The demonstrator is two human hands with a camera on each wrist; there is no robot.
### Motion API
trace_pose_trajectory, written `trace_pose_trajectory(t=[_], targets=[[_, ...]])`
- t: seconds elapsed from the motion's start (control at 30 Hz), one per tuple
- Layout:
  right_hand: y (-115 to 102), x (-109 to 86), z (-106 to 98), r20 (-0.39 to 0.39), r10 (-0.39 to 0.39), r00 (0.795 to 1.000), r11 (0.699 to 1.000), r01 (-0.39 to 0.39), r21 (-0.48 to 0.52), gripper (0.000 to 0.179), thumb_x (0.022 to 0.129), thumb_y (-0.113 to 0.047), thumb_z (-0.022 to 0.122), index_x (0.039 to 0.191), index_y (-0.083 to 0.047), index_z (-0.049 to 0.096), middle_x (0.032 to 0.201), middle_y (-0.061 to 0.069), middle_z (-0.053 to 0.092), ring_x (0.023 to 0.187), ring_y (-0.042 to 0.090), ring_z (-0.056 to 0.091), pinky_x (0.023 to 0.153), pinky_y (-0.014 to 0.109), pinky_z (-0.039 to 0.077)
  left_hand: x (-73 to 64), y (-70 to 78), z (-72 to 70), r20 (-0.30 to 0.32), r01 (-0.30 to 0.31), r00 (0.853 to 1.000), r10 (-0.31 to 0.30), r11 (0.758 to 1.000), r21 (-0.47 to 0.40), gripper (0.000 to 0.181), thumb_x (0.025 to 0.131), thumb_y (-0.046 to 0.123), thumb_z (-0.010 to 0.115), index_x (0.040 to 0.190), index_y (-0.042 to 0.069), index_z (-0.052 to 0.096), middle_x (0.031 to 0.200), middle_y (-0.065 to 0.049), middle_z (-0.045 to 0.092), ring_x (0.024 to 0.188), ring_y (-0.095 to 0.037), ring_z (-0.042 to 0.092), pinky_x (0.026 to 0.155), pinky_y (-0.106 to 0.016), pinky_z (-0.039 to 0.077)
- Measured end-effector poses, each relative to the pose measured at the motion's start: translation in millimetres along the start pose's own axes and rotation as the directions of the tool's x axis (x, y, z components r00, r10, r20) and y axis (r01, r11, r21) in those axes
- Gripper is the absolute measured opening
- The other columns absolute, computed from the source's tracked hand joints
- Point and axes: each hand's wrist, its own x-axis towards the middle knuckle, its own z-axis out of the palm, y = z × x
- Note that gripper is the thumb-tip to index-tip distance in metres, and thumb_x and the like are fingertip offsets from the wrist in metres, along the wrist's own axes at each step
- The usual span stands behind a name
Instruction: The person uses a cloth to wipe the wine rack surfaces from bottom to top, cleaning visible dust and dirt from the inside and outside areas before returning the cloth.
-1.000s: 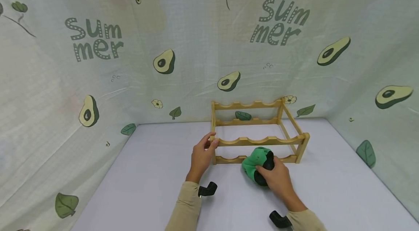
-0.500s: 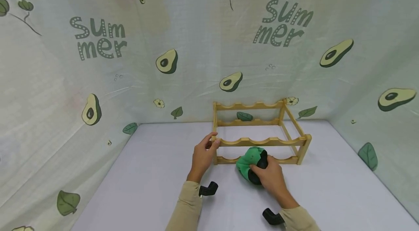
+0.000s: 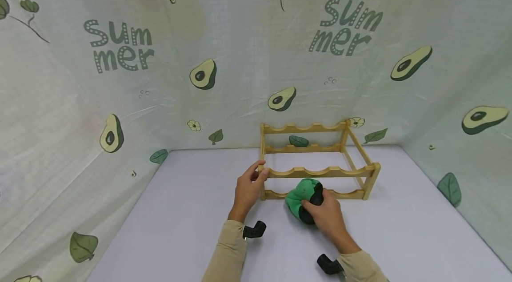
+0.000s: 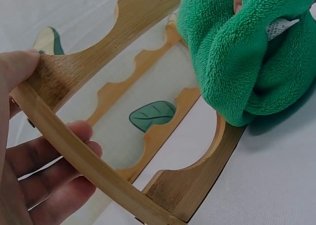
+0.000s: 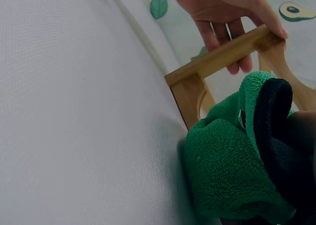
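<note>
A bamboo-coloured wooden rack (image 3: 360,171) with scalloped rails, like a wine rack, stands toward the back of the table. My left hand (image 3: 245,193) holds its front left corner. In the left wrist view the thumb lies on the top rail's end, and fingers (image 4: 59,200) show behind the post. With my right hand (image 3: 330,217) I grip a bunched green terry cloth (image 3: 297,197) with black trim. The cloth is against the rack's lower front rail (image 4: 197,180); a white tag (image 4: 281,27) sticks out of its folds. The right fingertips are mostly hidden by the cloth.
A white-covered table (image 3: 184,211) stretches around the rack. Behind it and at both sides hangs a pale curtain (image 3: 232,29) printed with avocados and leaves. A black angled wrist mount (image 3: 254,230) shows at the left cuff, and a second mount (image 3: 329,265) at the right.
My right hand and the green cloth have moved left along the rack's lower front rail. The left hand keeps its hold on the corner, and the rack stands in the same place.
</note>
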Motion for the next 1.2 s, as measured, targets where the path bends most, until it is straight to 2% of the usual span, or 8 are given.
trace_pose_trajectory(t=[0.13,0.4,0.63,0.73,1.2], targets=[[0,-0.5,3,-0.005,-0.012,1.0,1.0,0.012,0.005,0.045,0.083,-0.026,0.081,0.112,0.003,0.062,0.106,0.016,0.068,0.097,0.028,0.064,0.081,0.043,0.05,-0.1,0.3,0.3,0.001,0.003,1.0,-0.003,1.0,-0.009,0.048,0.094,0.063,0.058,0.132,0.034,0.064,0.092,0.007,0.073,0.087,-0.01,0.067,0.076,-0.039,0.051],[-2,-0.5,9,0.0,-0.021,1.0,1.0,0.02,0.016,0.043,0.081,-0.023,0.081,0.11,0.002,0.061,0.103,0.015,0.068,0.095,0.028,0.064,0.079,0.042,0.051,-0.7,2.5,0.4,-0.005,0.007,1.0,-0.007,1.0,0.002,0.044,0.094,0.064,0.058,0.13,0.04,0.063,0.091,0.008,0.072,0.087,-0.01,0.067,0.075,-0.039,0.051],[-7,-0.8,17,0.03,-0.004,1.0,0.999,0.002,0.048,0.045,0.084,-0.025,0.081,0.114,0.002,0.062,0.108,0.015,0.068,0.1,0.027,0.064,0.083,0.042,0.051,-1.2,3.3,1.0,-0.026,-0.009,1.0,0.009,1.0,0.014,0.045,0.094,0.062,0.058,0.131,0.036,0.064,0.087,0.009,0.072,0.086,-0.01,0.067,0.073,-0.039,0.05],[-9,-1.1,20,0.041,-0.007,0.999,0.998,0.005,0.055,0.044,0.083,-0.026,0.081,0.112,0.001,0.062,0.106,0.014,0.068,0.099,0.027,0.064,0.081,0.042,0.051,-1.0,2.9,2.1,-0.024,-0.005,1.0,0.006,1.0,0.012,0.044,0.094,0.063,0.058,0.13,0.038,0.064,0.086,0.01,0.071,0.086,-0.01,0.067,0.073,-0.039,0.049],[-15,-1.2,31,0.066,-0.029,0.997,0.996,0.024,0.081,0.045,0.083,-0.025,0.081,0.114,0.002,0.062,0.107,0.013,0.069,0.099,0.025,0.064,0.083,0.042,0.051,-1.4,2.9,1.6,-0.025,0.003,1.0,-0.002,1.0,0.026,0.048,0.095,0.062,0.057,0.133,0.033,0.064,0.089,0.009,0.072,0.087,-0.011,0.066,0.072,-0.038,0.048]])
